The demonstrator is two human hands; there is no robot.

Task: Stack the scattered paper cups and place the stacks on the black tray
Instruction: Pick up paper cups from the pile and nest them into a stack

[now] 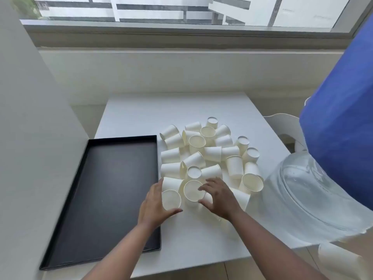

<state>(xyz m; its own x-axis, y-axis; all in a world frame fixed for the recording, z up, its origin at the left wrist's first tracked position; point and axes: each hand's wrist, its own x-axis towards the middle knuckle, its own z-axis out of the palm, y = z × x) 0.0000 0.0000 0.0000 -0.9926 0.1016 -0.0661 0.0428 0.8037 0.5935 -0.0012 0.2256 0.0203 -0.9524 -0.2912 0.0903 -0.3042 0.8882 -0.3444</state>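
Observation:
Several white paper cups (210,153) lie scattered in a pile on the white table (177,110), some upright, some on their sides, some upside down. An empty black tray (105,186) lies to the left of the pile. My left hand (155,205) curls around an upright cup (171,199) at the pile's near edge, thumb in front of it. My right hand (220,197) has its fingers spread over a second upright cup (191,191) beside it; whether it grips that cup is unclear.
A large clear water bottle (314,193) with a blue cover (347,118) stands at the right, close to the cups. A white chair (286,126) sits behind it. A grey wall panel (30,118) borders the tray's left side. A window ledge runs along the back.

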